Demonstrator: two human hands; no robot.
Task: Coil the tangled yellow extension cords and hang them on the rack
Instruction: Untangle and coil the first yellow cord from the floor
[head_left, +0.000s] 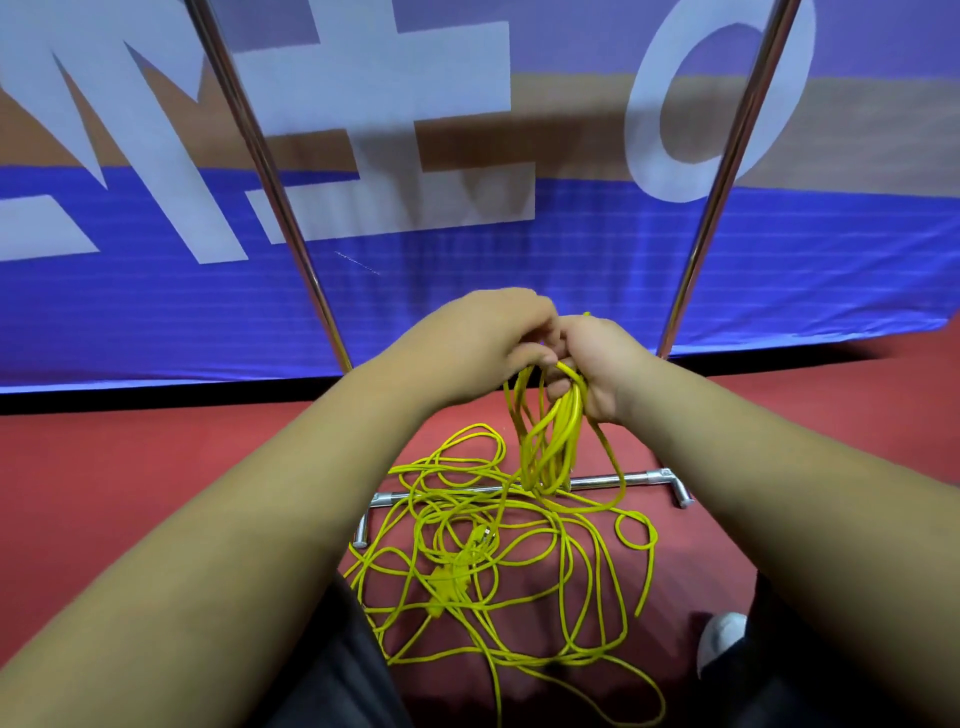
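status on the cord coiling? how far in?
Early. Done: a few loops are gathered and hang from the right hand. In hand: the left hand meets the right at the top of the bundle, apparently feeding in the next loop. Left: most of the yellow cord lies tangled on the red floor, draped over the rack's base bar. Nothing hangs on the rack's uprights.
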